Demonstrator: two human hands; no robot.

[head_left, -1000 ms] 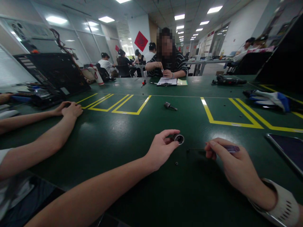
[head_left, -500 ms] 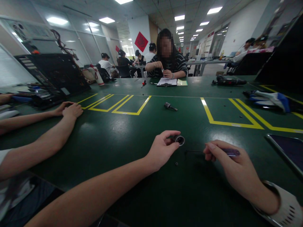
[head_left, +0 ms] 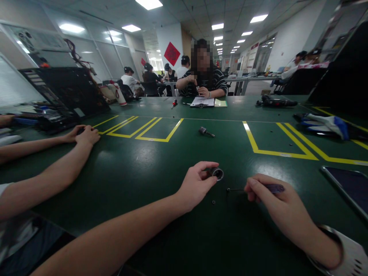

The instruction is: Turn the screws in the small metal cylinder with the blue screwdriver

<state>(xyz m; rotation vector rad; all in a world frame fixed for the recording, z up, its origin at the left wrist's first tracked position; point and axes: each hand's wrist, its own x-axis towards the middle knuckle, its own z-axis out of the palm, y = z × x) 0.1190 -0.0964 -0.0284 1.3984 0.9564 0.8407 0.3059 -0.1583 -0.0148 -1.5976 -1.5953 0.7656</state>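
Observation:
My left hand (head_left: 195, 184) pinches a hollow metal cylinder (head_left: 219, 174) between thumb and fingers, its round open end turned toward the right. My right hand (head_left: 276, 199) is closed on a screwdriver (head_left: 236, 189) with a dark purple handle, the thin shaft pointing left. At its tip sits a small dark blob (head_left: 228, 190), too small to name. A tiny ring-shaped part (head_left: 213, 202) lies on the green table (head_left: 161, 237) below the cylinder. Farther off lies a dark metal part with a thin shaft (head_left: 206, 132).
Yellow tape (head_left: 155, 138) marks boxes across the table. A phone-like device (head_left: 347, 188) lies right, near gloves (head_left: 324, 124) and a power tool (head_left: 276, 101). A neighbour's hands (head_left: 87, 135) rest at left. Opposite, a person (head_left: 201, 82) works behind a clipboard (head_left: 202, 102).
The screwdriver has tilted slightly, and a small dark blob now shows plainly at its tip. My left hand keeps its hold on the cylinder. The view has shifted slightly.

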